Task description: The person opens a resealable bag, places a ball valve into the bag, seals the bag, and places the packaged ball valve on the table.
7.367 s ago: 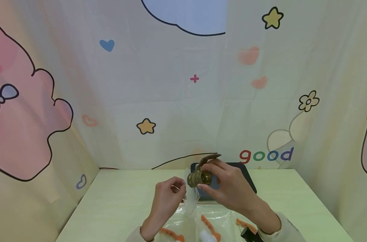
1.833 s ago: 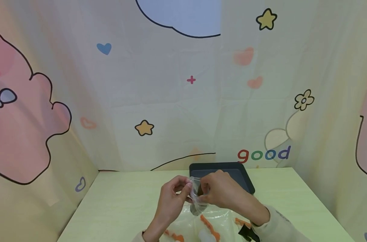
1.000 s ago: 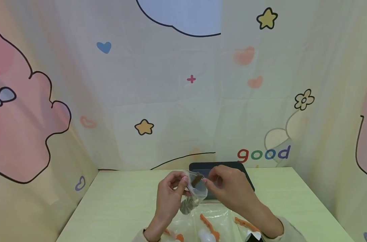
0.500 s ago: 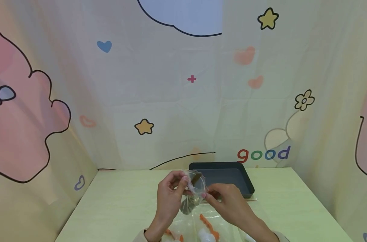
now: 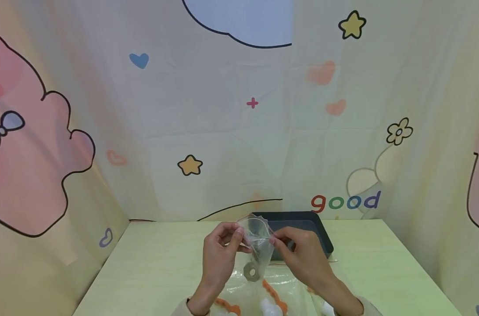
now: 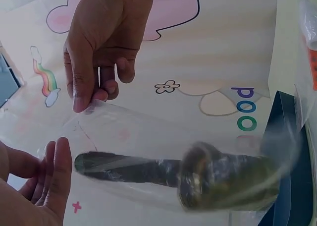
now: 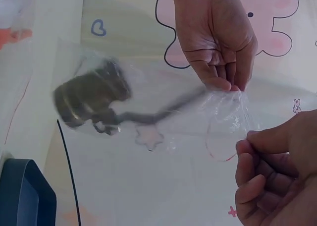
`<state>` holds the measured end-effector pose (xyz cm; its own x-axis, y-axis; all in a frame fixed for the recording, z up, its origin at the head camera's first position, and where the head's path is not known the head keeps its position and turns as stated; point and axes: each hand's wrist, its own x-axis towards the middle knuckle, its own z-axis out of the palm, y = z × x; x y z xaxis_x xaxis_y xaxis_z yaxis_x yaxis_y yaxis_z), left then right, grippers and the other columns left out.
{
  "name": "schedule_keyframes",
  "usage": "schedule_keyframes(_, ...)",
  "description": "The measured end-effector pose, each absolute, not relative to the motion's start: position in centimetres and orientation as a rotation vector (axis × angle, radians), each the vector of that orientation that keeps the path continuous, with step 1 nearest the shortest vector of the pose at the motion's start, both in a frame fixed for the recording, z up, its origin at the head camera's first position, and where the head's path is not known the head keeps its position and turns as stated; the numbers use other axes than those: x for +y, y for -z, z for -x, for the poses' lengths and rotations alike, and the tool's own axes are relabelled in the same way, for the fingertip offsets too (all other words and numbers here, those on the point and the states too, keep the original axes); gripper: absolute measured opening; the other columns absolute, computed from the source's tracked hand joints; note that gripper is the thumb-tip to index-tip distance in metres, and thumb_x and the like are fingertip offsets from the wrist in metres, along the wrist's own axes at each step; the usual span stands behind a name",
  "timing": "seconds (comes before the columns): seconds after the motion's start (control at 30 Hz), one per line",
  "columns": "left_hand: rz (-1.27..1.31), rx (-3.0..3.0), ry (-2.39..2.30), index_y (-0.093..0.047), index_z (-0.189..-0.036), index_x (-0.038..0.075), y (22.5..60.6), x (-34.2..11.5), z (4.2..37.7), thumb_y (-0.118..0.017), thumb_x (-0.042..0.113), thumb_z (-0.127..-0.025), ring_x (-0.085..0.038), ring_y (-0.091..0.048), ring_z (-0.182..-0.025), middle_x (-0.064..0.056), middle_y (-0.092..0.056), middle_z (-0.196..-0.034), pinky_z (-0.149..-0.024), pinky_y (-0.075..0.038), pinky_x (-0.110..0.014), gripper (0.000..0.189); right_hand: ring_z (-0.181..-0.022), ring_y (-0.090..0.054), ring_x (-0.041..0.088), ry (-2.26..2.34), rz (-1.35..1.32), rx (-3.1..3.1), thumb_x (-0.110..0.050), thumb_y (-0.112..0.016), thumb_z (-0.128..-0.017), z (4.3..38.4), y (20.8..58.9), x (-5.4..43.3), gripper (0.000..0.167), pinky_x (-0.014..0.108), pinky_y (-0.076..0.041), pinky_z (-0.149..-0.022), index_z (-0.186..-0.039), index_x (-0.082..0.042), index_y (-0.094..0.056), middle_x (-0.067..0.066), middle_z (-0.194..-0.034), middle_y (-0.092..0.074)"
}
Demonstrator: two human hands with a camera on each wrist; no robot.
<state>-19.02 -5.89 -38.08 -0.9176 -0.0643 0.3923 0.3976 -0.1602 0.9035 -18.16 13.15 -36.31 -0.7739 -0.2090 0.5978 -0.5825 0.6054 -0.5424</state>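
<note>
A clear plastic zip bag [image 5: 265,250] hangs between both hands above the table, its mouth upward and spread. Inside, at the bottom, sits a brass valve [image 5: 252,272] with a long dark lever; the wrist views show its ribbed body [image 7: 94,94] and the lever [image 6: 124,167] pointing toward the mouth, all within the plastic. My left hand [image 5: 220,250] pinches the left side of the bag's rim between thumb and fingers. On the opposite side, my right hand [image 5: 304,250] pinches the rim with thumb and index finger, the other fingers curled.
A dark blue-grey tray [image 5: 322,232] stands at the back of the table, partly behind the bag and right hand. Nearer to me lie clear plastic packs [image 5: 239,285] with orange strips [image 5: 275,292] and white pieces [image 5: 271,307]. A printed curtain [image 5: 223,109] encloses the table.
Earlier my right hand held the valve outside the bag, then lowered it in and let go. It now grips the rim; the valve has sunk and its lever dropped below the mouth.
</note>
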Motion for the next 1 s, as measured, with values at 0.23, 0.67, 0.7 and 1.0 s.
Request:
schedule_keyframes(0.23, 0.379, -1.772, 2.189, -0.062, -0.097, -0.005, 38.3, -6.0, 18.9, -0.065, 0.004, -0.092, -0.013, -0.066, -0.062, -0.014, -0.064, -0.076, -0.061, -0.060, -0.040, 0.011, -0.057, -0.045, -0.005, -0.993, -0.689, -2.246, -0.005, -0.077, -0.082, 18.4, 36.1, 13.6, 0.012, 0.017, -0.042, -0.050, -0.085, -0.017, -0.074, -0.012, -0.074, -0.068)
schedule_keyframes(0.67, 0.271, -1.935, 1.999, -0.065, -0.093, 0.004, 38.1, -7.3, 18.5, -0.064, 0.013, -0.095, -0.011, -0.059, -0.058, -0.013, -0.060, -0.076, -0.054, -0.054, -0.028, 0.009, -0.056, -0.038, -0.003, -0.839, -0.798, -2.172, -0.004, -0.079, -0.079, 18.9, 34.7, 14.7, 0.015, 0.014, -0.035, -0.052, -0.085, -0.017, -0.073, -0.012, -0.075, -0.067)
schedule_keyframes(0.7, 0.269, -1.950, 1.933, -0.065, -0.091, 0.007, 38.1, -7.4, 18.5, -0.064, 0.015, -0.094, -0.010, -0.059, -0.060, -0.010, -0.061, -0.076, -0.056, -0.053, -0.026, 0.008, -0.057, -0.039, -0.003, -0.835, -0.809, -2.172, -0.005, -0.079, -0.079, 19.0, 34.6, 14.8, 0.015, 0.014, -0.035, -0.052, -0.086, -0.016, -0.073, -0.012, -0.076, -0.068)
schedule_keyframes(1.0, 0.575, -2.076, 1.365, -0.064, -0.109, 0.022, 37.2, -7.4, 17.9, -0.071, 0.015, -0.088, -0.009, -0.059, -0.096, 0.011, -0.063, -0.105, -0.081, -0.052, -0.029, 0.023, -0.062, -0.050, -0.004, -0.830, -0.870, -2.213, -0.010, -0.075, -0.085, 19.1, 34.5, 15.5, 0.004, 0.017, -0.043, -0.055, -0.085, -0.013, -0.073, -0.009, -0.079, -0.070)
